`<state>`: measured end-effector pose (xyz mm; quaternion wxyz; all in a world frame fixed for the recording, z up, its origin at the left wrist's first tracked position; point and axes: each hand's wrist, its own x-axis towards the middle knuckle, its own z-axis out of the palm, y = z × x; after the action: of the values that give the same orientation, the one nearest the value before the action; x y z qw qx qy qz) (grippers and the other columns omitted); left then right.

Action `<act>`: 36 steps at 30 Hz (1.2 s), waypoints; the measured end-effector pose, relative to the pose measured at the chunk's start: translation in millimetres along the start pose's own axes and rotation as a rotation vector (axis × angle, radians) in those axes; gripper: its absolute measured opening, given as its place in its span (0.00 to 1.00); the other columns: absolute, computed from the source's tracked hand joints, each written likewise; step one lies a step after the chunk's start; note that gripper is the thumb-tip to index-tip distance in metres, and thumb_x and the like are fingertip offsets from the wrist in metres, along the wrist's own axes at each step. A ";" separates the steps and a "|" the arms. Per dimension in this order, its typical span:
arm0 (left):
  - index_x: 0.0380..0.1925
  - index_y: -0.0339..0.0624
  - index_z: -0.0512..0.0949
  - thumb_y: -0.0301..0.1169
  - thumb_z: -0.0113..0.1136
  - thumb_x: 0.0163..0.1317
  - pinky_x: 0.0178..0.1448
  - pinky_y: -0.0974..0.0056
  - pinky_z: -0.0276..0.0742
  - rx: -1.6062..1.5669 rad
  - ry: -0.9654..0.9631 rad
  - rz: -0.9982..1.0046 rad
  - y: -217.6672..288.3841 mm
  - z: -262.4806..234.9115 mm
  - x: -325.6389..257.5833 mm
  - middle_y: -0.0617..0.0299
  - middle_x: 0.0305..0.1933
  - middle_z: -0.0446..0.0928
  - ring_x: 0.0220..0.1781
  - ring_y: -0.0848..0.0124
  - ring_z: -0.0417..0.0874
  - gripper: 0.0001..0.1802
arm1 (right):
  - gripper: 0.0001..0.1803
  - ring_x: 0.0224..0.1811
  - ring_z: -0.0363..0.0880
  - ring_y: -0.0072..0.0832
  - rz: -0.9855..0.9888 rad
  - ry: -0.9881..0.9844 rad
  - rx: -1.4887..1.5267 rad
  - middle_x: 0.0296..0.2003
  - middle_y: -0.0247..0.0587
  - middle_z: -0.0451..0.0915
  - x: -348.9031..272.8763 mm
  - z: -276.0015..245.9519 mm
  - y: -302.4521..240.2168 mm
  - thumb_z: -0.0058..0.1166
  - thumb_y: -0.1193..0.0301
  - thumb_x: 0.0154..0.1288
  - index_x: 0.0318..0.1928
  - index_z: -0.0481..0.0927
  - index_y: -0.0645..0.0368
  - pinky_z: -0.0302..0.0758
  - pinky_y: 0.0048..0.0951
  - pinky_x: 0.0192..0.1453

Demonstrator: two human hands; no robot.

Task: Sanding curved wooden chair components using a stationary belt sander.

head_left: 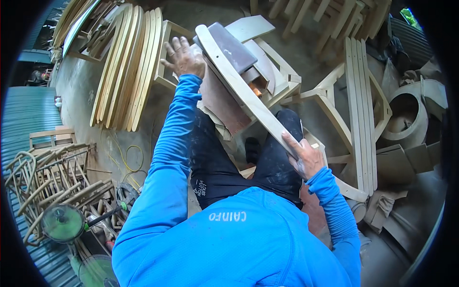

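Woodworking workshop: curved wooden slats (125,71) stacked in rows, jointed wooden frames (333,116), heap of thin bent wooden parts (36,195), flat panels (399,167) leaning at right; dusty bare floor (72,93), corrugated metal wall (31,115), green fan (62,223)

Over here the dusty grey floor (74,103) carries plenty — a yellow cord (142,158) looped loosely at the left, a tangled heap of wooden frames (48,186) beyond it — and flat brown sheets (406,161) over at the right.

Soft light brightens the blue shirt (239,248), while straight edges bow outward and the corners go black.
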<state>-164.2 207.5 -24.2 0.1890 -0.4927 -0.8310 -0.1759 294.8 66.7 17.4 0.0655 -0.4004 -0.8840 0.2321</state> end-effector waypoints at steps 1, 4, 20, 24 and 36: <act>0.79 0.46 0.58 0.45 0.52 0.67 0.79 0.24 0.28 0.039 -0.028 -0.041 -8.4 -10.8 -2.8 0.55 0.85 0.50 0.88 0.50 0.34 0.41 | 0.46 0.30 0.81 0.47 -0.005 0.014 -0.035 0.33 0.46 0.71 1.4 -1.0 -2.2 0.67 0.68 0.61 0.77 0.62 0.24 0.80 0.48 0.35; 0.79 0.46 0.58 0.45 0.53 0.66 0.80 0.24 0.28 -0.049 -0.072 -0.087 -10.8 -18.1 -12.2 0.55 0.85 0.50 0.88 0.50 0.33 0.42 | 0.49 0.32 0.80 0.45 0.026 0.001 -0.088 0.32 0.47 0.72 3.4 -2.9 -1.4 0.69 0.71 0.59 0.78 0.62 0.25 0.80 0.44 0.39; 0.78 0.53 0.63 0.72 0.56 0.60 0.81 0.27 0.25 -0.150 -0.333 -0.055 47.0 -21.4 -24.4 0.59 0.85 0.50 0.87 0.48 0.30 0.53 | 0.46 0.32 0.82 0.44 -0.012 0.023 -0.179 0.34 0.46 0.74 -29.7 -0.1 6.6 0.68 0.67 0.63 0.78 0.61 0.26 0.82 0.44 0.36; 0.77 0.64 0.65 0.68 0.54 0.65 0.80 0.27 0.24 -0.210 -0.394 -0.042 33.6 -15.4 -13.9 0.64 0.85 0.51 0.87 0.47 0.30 0.44 | 0.45 0.32 0.82 0.44 -0.006 0.051 -0.148 0.34 0.45 0.74 -25.9 -1.2 5.2 0.67 0.66 0.62 0.77 0.63 0.27 0.81 0.44 0.36; 0.76 0.70 0.65 0.63 0.53 0.67 0.81 0.25 0.31 -0.095 -0.513 0.100 52.4 -30.4 -0.6 0.70 0.85 0.53 0.87 0.47 0.35 0.39 | 0.44 0.30 0.82 0.44 -0.030 0.148 -0.114 0.32 0.44 0.73 -32.1 2.5 13.5 0.68 0.65 0.62 0.77 0.64 0.28 0.81 0.45 0.35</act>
<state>-113.2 216.3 7.4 -0.0427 -0.5701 -0.8171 -0.0745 324.6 49.8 11.2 0.1109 -0.4064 -0.8944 0.1501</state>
